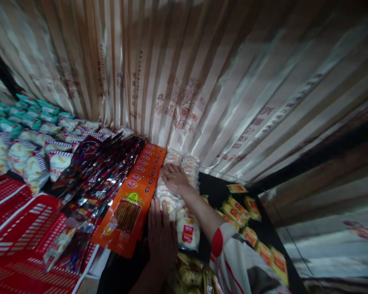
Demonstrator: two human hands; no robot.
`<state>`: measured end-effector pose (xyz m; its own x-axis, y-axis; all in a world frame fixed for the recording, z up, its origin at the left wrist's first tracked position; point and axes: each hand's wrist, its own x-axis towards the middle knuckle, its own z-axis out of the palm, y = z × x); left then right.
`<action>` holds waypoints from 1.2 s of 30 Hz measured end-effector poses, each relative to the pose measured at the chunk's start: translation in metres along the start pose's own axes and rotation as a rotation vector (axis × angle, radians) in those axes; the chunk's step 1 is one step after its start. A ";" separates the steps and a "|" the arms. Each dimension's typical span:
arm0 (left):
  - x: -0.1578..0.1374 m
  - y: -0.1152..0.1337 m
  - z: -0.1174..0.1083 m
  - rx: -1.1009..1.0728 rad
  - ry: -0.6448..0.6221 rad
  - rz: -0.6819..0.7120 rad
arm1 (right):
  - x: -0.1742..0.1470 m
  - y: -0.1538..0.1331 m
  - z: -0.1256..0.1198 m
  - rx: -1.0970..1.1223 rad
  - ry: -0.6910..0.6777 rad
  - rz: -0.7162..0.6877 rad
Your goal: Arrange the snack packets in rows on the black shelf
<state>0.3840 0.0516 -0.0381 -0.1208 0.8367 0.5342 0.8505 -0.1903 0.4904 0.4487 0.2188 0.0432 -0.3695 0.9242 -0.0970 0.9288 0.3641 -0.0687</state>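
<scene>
Two rows of clear-wrapped packs of round white crackers (pixel 187 232), the front one with a red label, stand on the black tabletop. My right hand (pixel 175 179) lies flat on top of the left row, fingers stretched out toward the left. Against the near left side of that row rests my left hand (pixel 162 230), its fingers straight and pointing forward. Directly left of both hands is an overlapping line of orange snack packets (pixel 125 218); the front one has a window showing thin brown sticks.
Dark red shiny packets (pixel 101 175) are heaped left of the orange ones, with white bags (pixel 59 163) and green bags (pixel 30 114) beyond. A red basket (pixel 33 241) is at lower left. Small yellow packs (pixel 237 210) lie on the right. A pleated curtain (pixel 184 81) hangs behind.
</scene>
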 end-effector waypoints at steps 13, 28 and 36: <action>-0.005 -0.008 -0.006 -0.124 -0.047 0.067 | -0.119 0.011 0.003 0.610 0.662 0.071; -0.113 0.000 -0.079 -0.077 -0.705 0.220 | -0.381 -0.062 0.176 0.855 0.059 0.325; -0.176 0.011 -0.097 0.206 -1.060 0.004 | -0.348 -0.096 0.182 0.805 -0.055 0.336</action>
<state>0.3644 -0.1478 -0.0600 0.3028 0.8736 -0.3809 0.9317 -0.1871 0.3114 0.4830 -0.1589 -0.0975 -0.1002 0.9535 -0.2843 0.6944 -0.1376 -0.7063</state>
